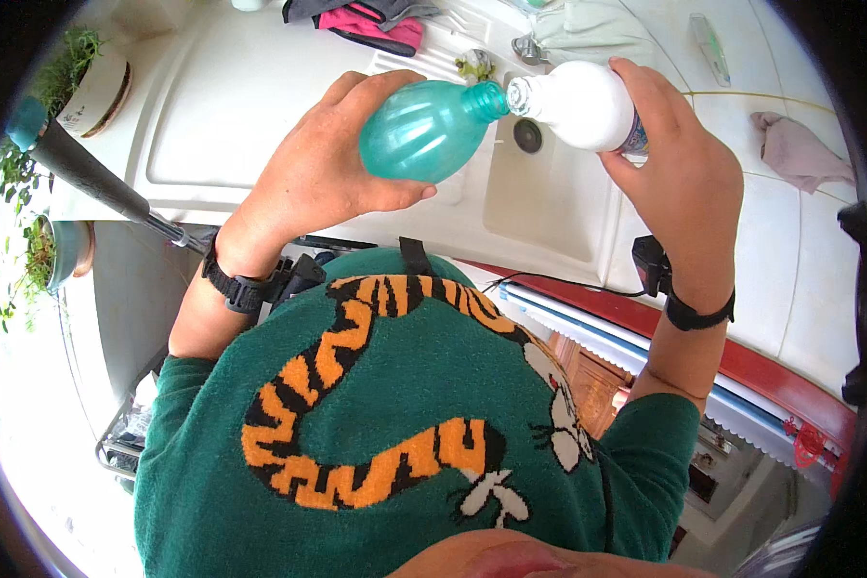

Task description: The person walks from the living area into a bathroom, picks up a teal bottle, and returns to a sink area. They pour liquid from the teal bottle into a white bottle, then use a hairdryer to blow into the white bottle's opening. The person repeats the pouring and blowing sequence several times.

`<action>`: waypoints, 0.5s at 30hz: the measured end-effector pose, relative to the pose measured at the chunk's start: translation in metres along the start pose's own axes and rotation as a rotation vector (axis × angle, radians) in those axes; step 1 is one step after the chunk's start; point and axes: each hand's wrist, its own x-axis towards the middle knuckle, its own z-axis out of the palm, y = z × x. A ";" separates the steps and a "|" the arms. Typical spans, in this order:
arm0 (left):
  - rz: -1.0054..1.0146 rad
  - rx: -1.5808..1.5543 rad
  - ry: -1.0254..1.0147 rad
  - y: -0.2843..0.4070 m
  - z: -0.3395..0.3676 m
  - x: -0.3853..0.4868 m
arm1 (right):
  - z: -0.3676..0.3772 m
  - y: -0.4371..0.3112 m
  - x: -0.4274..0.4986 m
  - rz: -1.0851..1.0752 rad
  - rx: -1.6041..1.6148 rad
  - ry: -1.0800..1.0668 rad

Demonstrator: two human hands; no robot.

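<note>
My left hand (325,152) is wrapped round a translucent green plastic bottle (426,134), tilted with its uncapped neck to the right. In my right hand (675,144) is a white plastic bottle (585,105) with a printed label near my palm, its open mouth pointing left. The two mouths meet or nearly meet above the sink; whether they touch I cannot tell. Whether liquid passes between them is not visible. Below the white bottle lies the sink basin (549,202) with its dark drain (527,136).
Pink and grey cloths (376,25) lie behind the green bottle. A metal tap part (527,49) stands beyond the basin. Potted plants (97,94) are at left, beside a grey-handled pole (94,170). A pale pink cloth (798,148) lies on the white tiles at right.
</note>
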 end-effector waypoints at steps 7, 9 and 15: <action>0.017 0.037 0.025 0.004 0.006 0.001 | -0.018 0.007 0.006 -0.050 -0.202 -0.028; -0.012 0.058 0.032 0.006 0.007 0.001 | -0.020 0.010 0.007 -0.073 -0.243 -0.032; -0.004 0.062 0.034 0.009 0.013 -0.001 | -0.027 0.015 0.008 -0.174 -0.289 0.020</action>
